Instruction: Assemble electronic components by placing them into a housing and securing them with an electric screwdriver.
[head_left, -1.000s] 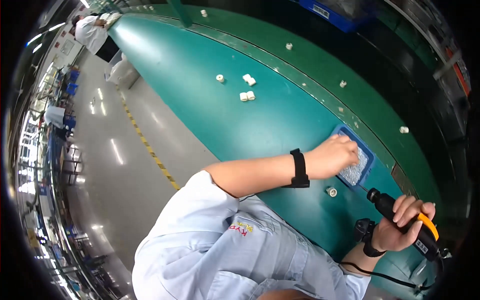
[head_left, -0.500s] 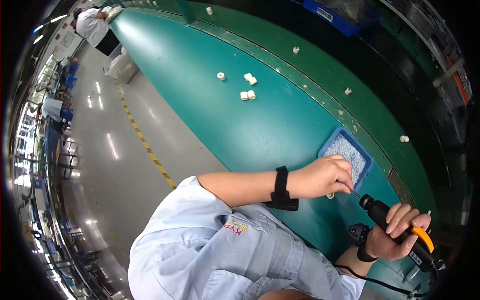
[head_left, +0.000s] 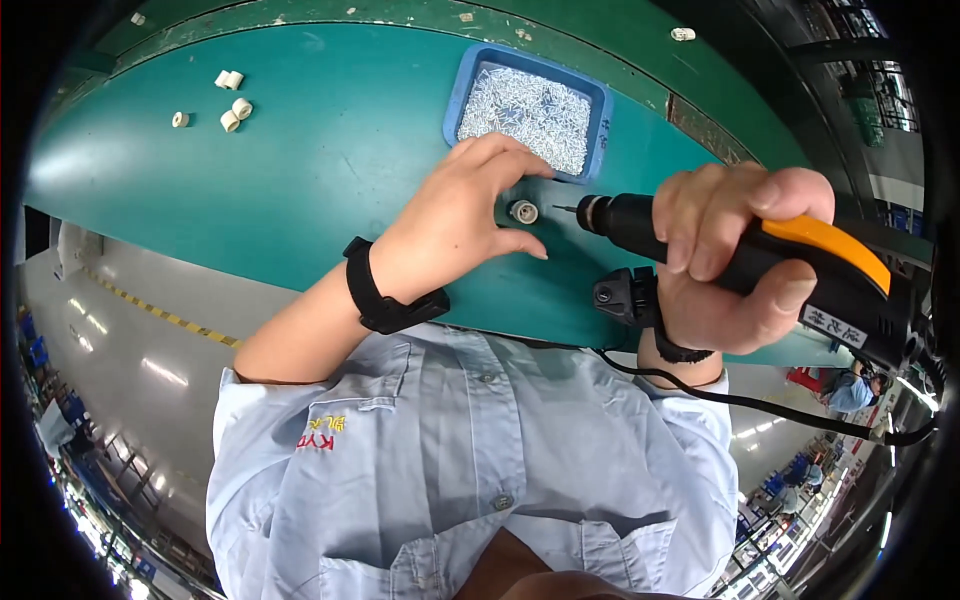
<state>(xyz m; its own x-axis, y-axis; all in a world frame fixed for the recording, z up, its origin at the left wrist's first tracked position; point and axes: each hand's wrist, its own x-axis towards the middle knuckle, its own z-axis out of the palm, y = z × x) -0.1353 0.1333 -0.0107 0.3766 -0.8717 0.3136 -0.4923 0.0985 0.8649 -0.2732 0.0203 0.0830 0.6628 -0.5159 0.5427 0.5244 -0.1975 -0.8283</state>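
My right hand (head_left: 735, 255) is wrapped round a black electric screwdriver (head_left: 635, 222) with an orange lever. Its thin bit points left, toward a small cream-white cylindrical part (head_left: 523, 212) standing on the green table (head_left: 330, 170). Around that part, my left hand (head_left: 470, 205) is spread, thumb on the near side and fingers on the far side, with a gap to it. Just beyond the left fingers lies a blue tray (head_left: 460, 95) filled with small silvery screws (head_left: 525, 112).
Several cream-white cylindrical parts (head_left: 236, 113) stand at the table's far left. Another white part (head_left: 682, 34) lies on the green surface beyond the ledge. From the screwdriver a black cable (head_left: 760, 404) loops past my right wrist.
My view has swung round, so the tray and parts appear further left. My left fingers, pinched at the screwdriver's bit before, are now spread round the white part. The screwdriver stays in my right hand.
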